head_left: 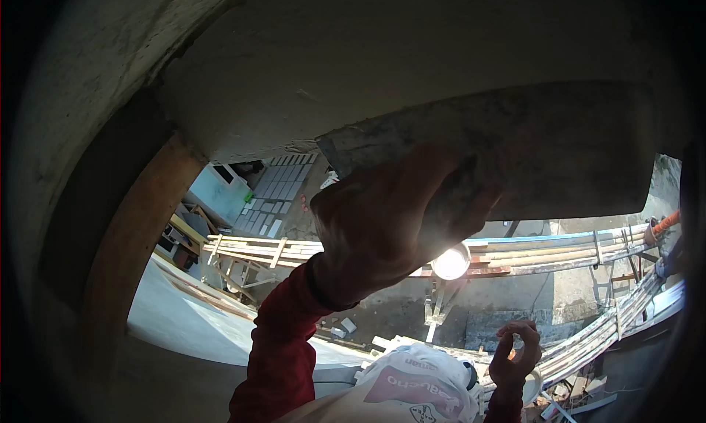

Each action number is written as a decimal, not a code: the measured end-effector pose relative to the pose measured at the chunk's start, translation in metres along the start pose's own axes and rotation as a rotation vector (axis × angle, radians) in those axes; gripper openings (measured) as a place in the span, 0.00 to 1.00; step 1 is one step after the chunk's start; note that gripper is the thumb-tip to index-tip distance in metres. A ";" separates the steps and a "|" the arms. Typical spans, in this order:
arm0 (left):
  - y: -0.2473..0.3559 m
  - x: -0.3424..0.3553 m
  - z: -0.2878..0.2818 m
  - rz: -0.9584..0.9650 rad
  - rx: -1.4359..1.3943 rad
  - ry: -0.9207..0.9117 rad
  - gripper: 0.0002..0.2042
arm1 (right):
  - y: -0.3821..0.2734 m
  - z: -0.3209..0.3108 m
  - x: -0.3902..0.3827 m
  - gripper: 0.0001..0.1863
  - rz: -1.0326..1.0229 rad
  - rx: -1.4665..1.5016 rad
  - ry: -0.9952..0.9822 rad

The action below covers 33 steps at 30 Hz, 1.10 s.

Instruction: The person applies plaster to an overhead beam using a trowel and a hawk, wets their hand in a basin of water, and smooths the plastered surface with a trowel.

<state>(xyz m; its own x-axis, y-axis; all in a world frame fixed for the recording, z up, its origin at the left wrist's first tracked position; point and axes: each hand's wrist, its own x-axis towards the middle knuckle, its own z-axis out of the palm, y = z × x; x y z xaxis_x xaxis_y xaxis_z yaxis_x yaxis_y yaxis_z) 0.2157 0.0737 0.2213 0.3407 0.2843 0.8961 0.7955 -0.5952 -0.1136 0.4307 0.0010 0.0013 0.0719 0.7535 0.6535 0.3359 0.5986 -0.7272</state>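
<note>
My left hand point(382, 221), at the end of a red sleeve, is closed round the grip of a wide, flat plastering trowel point(573, 151). The trowel's long blade is raised against the underside of a grey plastered surface point(353, 48). Its handle is mostly hidden behind my fingers. Lower and to the right, my right hand point(518, 346) is raised with fingers loosely curled and a gap between them and the thumb. Nothing shows in it.
Bamboo-pole scaffolding point(537, 254) crosses below, with more poles point(588, 342) at right. A glaring white round thing point(450, 262) sits by it. At left runs a wooden board edge point(136, 224). Pale blocks point(276, 187) lie in rows on the ground; rubble point(581, 386) lies lower right.
</note>
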 end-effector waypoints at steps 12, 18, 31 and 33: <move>-0.054 0.073 0.012 0.112 0.553 0.130 0.11 | 0.140 0.021 -0.064 0.07 0.546 -0.038 -0.177; -0.022 0.017 0.050 0.107 0.494 -0.253 0.10 | 0.170 0.000 -0.058 0.09 0.579 -0.092 -0.305; -0.177 -0.078 -0.094 -1.012 0.022 0.760 0.18 | 0.219 -0.024 -0.054 0.08 0.502 -0.120 -0.274; -0.191 -0.072 -0.095 -1.029 -0.052 0.747 0.18 | 0.221 -0.027 -0.061 0.08 0.639 -0.106 -0.323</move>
<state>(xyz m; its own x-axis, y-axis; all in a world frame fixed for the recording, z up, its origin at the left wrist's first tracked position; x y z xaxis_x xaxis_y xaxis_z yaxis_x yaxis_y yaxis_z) -0.0082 0.0959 0.2193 -0.7972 0.1496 0.5848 0.4973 -0.3864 0.7768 0.5259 0.0802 -0.1940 0.0093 1.0000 0.0007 0.4115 -0.0031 -0.9114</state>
